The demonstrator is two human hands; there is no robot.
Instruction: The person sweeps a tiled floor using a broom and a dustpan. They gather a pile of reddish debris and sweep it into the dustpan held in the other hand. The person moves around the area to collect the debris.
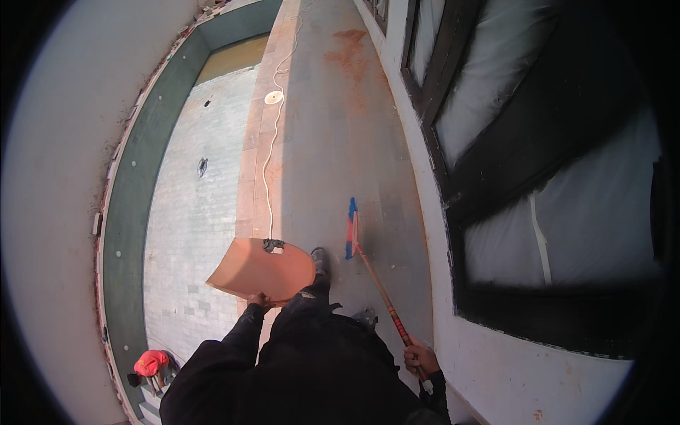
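Observation:
My left hand point(260, 300) grips the near edge of an orange plastic pan point(271, 271), shaped like a large curved scoop, which is tilted and has a handle hole with dark material at its far edge. In my right hand point(421, 358) is the striped handle of a broom point(383, 303), held near its end. The broom's head point(351, 229), with blue and red bristles, is out in front over the grey floor point(329, 159). The pan is left of my shoe point(319, 260); the broom is to the right of it.
A white cable point(269, 175) runs along the pinkish stone edging point(255, 191), past a round white cover point(273, 97). Left of it lies a sunken tiled basin point(196, 223). Reddish dirt point(348, 50) is spread ahead. Plastic-covered, dark-framed windows point(510, 244) stand right. A person point(152, 363) bends at the basin steps.

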